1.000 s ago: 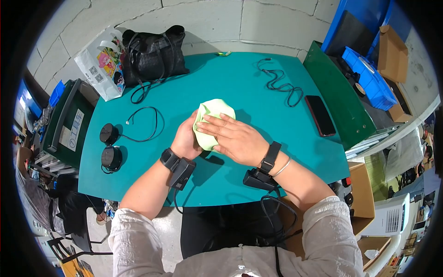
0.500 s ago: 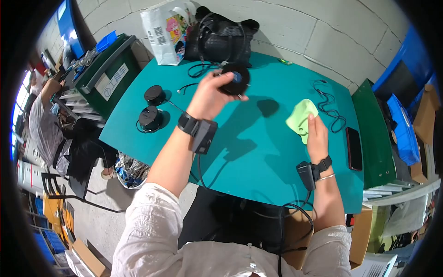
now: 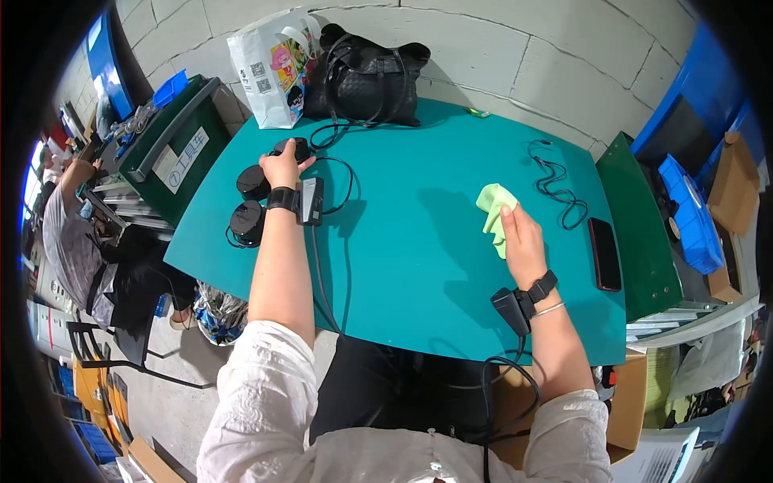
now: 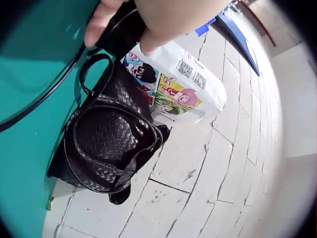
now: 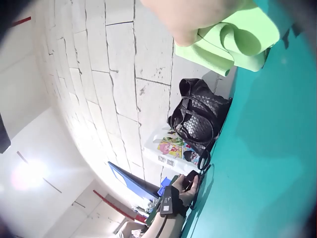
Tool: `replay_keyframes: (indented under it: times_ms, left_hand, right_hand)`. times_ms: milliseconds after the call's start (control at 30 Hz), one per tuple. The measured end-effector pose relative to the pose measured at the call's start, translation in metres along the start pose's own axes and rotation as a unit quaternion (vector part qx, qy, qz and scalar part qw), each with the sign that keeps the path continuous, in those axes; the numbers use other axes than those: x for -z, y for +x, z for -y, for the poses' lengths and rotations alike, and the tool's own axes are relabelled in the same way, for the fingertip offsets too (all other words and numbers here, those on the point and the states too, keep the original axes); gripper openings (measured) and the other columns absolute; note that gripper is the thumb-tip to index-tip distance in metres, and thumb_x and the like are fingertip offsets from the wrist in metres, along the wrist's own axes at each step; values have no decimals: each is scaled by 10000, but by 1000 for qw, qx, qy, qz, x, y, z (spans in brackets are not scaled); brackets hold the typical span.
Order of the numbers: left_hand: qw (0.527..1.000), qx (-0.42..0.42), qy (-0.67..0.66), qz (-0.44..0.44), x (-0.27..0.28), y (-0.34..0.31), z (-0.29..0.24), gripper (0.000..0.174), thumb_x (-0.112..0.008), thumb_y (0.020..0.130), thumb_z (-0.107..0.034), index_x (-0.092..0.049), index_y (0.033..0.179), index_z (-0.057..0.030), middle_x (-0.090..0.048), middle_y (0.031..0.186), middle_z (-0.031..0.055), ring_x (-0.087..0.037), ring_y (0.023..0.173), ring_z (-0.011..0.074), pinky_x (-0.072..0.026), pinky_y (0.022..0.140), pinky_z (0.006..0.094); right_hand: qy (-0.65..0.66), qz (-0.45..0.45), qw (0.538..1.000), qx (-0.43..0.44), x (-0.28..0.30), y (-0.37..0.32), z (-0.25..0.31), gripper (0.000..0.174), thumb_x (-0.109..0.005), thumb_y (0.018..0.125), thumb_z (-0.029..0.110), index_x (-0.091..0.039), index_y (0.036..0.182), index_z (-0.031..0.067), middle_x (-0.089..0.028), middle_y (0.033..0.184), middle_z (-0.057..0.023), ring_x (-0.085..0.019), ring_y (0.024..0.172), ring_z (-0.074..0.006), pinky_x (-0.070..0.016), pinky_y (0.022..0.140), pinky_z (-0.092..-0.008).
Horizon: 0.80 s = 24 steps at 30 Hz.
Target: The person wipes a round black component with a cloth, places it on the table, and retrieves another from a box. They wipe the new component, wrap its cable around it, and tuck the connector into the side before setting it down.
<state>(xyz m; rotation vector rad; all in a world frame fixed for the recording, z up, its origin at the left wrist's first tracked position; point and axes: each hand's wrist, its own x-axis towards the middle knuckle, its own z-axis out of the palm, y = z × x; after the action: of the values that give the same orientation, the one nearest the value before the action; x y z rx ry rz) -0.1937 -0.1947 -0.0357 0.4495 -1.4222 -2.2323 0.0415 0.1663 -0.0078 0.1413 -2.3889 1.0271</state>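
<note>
At the table's far left, my left hand grips a round black device, just behind two similar black discs. The left wrist view shows the fingers and thumb around a dark object, partly hidden by the hand. My right hand pinches a light green cloth above the right part of the table. In the right wrist view the cloth hangs folded from the fingers.
A black woven bag and a white printed bag stand at the back left of the green table. A coiled black cable and a phone lie on the right. A green cabinet borders that side.
My hands have parted from around the cloth. The left carried the black device out to the far left and lowered it beside the discs; the right moved right with the cloth.
</note>
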Motion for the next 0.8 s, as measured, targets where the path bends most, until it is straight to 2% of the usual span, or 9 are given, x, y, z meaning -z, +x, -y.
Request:
replay_keyframes:
  times_ms: [267,333,433,500,533,600,667,733,800]
  left_hand:
    - [918,-80,388,-34,3,4,-2,702,-754,813,-392,-526,1200,147,-602,1016,277,-652,578,275,-501,352,327]
    - [792,-118,598,-24,-2,-13,-23,651,-741,792,-390,-554,1203,78,-305,1400,345,-530,1174,420,-519,927,449]
    - [760,-163,625,-68,-16,-59,-41,617,-730,811,-352,-539,1249,39,-361,1380,324,-455,1243,439,-423,1025,488]
    - [730,-369,569,-84,-22,-77,-42,568,-750,802,-335,-581,1195,38,-453,1346,264,-518,1152,419,-434,990,469]
    - [740,-439,509,18,-26,-82,-41,472,-711,857,-292,-573,1191,11,-529,1251,224,-578,1066,349,-498,893,452]
    - [864,-166,309,360,-44,-110,-33,395,-633,930,-289,-553,1179,6,-562,1172,170,-622,973,266,-540,794,400]
    - [829,138,119,529,-58,-166,-29,375,-561,981,-301,-524,1205,-3,-583,1123,120,-631,912,203,-544,735,333]
    - [757,290,-5,585,-66,-212,-20,436,-590,968,-315,-489,1234,16,-587,1111,117,-640,893,192,-548,713,313]
    - [765,297,5,571,-68,-234,-5,428,-582,973,-285,-469,1259,12,-588,1118,115,-641,910,194,-554,717,322]
  right_hand:
    - [-8,3,1000,-9,3,0,-1,383,-381,1033,282,-536,900,-43,-572,818,-232,-548,813,-440,-441,961,-479]
    - [-22,5,1000,-18,3,0,0,383,-385,1032,280,-529,888,-44,-571,819,-233,-545,818,-441,-448,935,-479]
    - [-20,35,998,-48,7,0,6,363,-397,1029,263,-554,942,-51,-593,915,-237,-555,907,-422,-454,893,-459]
    - [-10,27,999,-24,7,0,13,349,-400,1027,258,-567,1023,-48,-605,994,-236,-558,981,-410,-450,917,-450]
    - [2,23,1000,5,8,0,13,355,-404,1026,252,-580,1104,-45,-617,1073,-234,-561,1056,-399,-447,942,-440]
    - [-40,29,998,34,6,3,3,365,-417,1017,231,-546,1246,-24,-597,1216,-216,-523,1199,-363,-421,1013,-426]
    - [-75,32,984,160,2,3,6,353,-448,994,206,-535,1258,-11,-565,1292,-190,-486,1265,-336,-378,1076,-419]
    - [-96,50,974,197,-4,2,8,377,-485,967,203,-522,1283,0,-525,1354,-165,-454,1304,-307,-353,1097,-418]
    - [-189,146,946,218,-9,-2,10,454,-523,956,320,-523,1287,10,-473,1417,-134,-391,1359,-291,-322,1124,-416]
